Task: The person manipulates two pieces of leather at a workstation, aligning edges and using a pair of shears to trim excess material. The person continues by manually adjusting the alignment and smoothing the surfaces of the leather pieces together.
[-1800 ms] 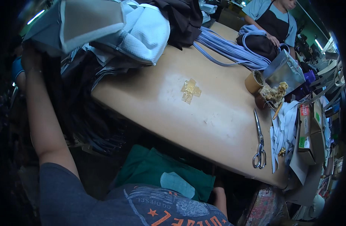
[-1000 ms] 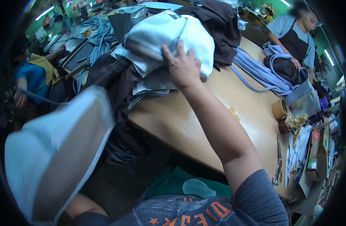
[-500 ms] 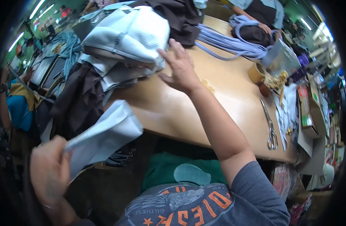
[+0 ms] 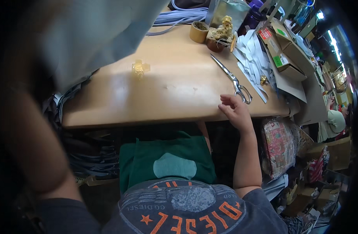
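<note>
Head view, looking down on a wooden worktable. The right hand rests at the near edge of the table, wrist bent, forearm rising from below the tabletop; its fingers are loosely curled and slightly apart, gripping nothing, the fingertips just touching the wood. Just beyond the hand lie steel scissors, blades pointing away, handles nearest the fingers but apart from them. The left arm is raised close to the camera and fills the left side, blurred; the left hand itself is lost at the upper left edge, so whether its fingers are spread or clamped cannot be told. A large pale grey cloth hangs across the upper left, over the far corner of the table, near that arm. On the tabletop: a small crossed patch of yellow tape, a roll of brown tape, and white paper strips beside cardboard boxes.
</note>
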Available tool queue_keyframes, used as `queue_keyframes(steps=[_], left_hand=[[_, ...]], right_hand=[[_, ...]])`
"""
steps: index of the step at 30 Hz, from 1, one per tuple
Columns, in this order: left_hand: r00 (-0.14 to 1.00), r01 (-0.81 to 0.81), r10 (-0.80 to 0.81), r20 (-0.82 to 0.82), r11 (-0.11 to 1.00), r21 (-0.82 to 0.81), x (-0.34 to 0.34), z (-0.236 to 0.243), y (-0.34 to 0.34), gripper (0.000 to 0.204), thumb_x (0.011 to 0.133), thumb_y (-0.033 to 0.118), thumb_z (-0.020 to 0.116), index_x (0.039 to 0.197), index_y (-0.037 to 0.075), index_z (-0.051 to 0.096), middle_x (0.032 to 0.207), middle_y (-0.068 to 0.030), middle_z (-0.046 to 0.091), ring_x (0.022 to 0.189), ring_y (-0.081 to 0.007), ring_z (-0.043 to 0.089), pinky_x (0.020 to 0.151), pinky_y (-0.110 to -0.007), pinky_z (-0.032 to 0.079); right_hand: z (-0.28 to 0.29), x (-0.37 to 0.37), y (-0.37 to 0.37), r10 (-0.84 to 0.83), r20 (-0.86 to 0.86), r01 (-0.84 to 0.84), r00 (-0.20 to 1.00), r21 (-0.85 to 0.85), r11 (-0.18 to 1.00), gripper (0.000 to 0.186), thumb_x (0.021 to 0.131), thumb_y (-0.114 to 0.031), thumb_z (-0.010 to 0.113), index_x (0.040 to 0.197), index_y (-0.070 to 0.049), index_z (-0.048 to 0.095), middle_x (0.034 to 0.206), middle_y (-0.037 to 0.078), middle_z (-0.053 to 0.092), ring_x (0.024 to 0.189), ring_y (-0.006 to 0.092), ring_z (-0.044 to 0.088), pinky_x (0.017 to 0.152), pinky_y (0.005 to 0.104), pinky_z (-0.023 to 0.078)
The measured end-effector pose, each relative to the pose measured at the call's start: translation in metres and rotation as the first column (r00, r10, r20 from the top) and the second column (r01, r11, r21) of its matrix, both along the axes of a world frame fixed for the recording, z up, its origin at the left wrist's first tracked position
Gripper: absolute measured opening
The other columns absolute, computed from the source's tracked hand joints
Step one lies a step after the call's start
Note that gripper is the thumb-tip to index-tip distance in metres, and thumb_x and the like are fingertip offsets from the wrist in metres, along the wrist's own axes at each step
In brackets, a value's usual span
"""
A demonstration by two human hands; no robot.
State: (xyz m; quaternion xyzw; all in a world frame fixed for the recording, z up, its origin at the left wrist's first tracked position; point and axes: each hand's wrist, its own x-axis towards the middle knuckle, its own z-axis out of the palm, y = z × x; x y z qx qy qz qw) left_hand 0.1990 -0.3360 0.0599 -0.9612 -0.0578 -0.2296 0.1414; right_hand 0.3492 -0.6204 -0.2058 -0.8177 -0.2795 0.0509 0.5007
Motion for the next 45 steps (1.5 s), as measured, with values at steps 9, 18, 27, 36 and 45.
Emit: queue_keyframes(steps=[9,18,27,36,45], left_hand=[[0.493,0.310,-0.865,-0.096,0.278,-0.909,-0.009,-0.232,-0.130,0.029,0.081,0.027,0.056,0.100,0.005,0.054,0.094,-0.0135,0.057,0.087,-0.0296,0.056,0.073,-0.036,0.047],[0.782,0.381,-0.618,-0.082,0.577,-0.722,-0.013,-0.244,-0.090,0.010,0.074,0.011,0.058,0.078,0.004,0.054,0.086,-0.0111,0.056,0.078,-0.0287,0.056,0.065,-0.037,0.046],[0.616,-0.155,-0.265,-0.742,0.883,-0.444,-0.024,-0.259,-0.067,0.018,0.079,0.019,0.050,0.085,0.002,0.055,0.081,-0.0171,0.060,0.074,-0.0320,0.061,0.064,-0.040,0.049],[0.759,0.142,-0.583,-0.290,0.583,-0.800,-0.031,-0.281,-0.055,0.011,0.071,0.001,0.048,0.079,0.002,0.056,0.079,-0.0131,0.059,0.072,-0.0294,0.058,0.064,-0.037,0.047],[0.963,-0.126,-0.246,-0.106,-0.065,-0.990,-0.051,-0.291,-0.040,0.013,0.079,0.010,0.050,0.084,-0.001,0.054,0.074,-0.0140,0.057,0.069,-0.0250,0.056,0.064,-0.030,0.044]], right_hand=[[-0.040,-0.046,-0.001,0.086,-0.345,-0.121,0.935,-0.081,0.989,0.028,0.079,-0.024,0.062,0.089,0.002,0.062,0.077,0.009,0.062,0.070,0.0126,0.057,0.064,0.0252,0.046],[-0.075,-0.088,0.059,0.184,-0.689,-0.046,0.701,0.214,0.976,0.032,0.078,-0.026,0.063,0.091,0.003,0.058,0.077,0.008,0.062,0.068,0.0112,0.055,0.059,0.0247,0.045],[-0.073,-0.103,0.077,0.133,-0.544,-0.076,0.828,0.127,0.989,0.044,0.072,-0.020,0.067,0.106,0.003,0.051,0.102,0.015,0.056,0.099,0.0219,0.051,0.086,0.0298,0.039],[-0.070,-0.103,0.077,0.570,-0.583,-0.340,0.579,0.464,0.818,0.030,0.078,-0.007,0.060,0.107,0.000,0.055,0.101,0.005,0.059,0.092,0.0099,0.051,0.082,0.0236,0.041],[-0.054,-0.093,0.089,0.531,-0.491,-0.340,0.691,0.427,0.838,0.018,0.081,-0.009,0.058,0.097,0.000,0.061,0.086,0.001,0.062,0.078,0.0046,0.051,0.070,0.0211,0.042]])
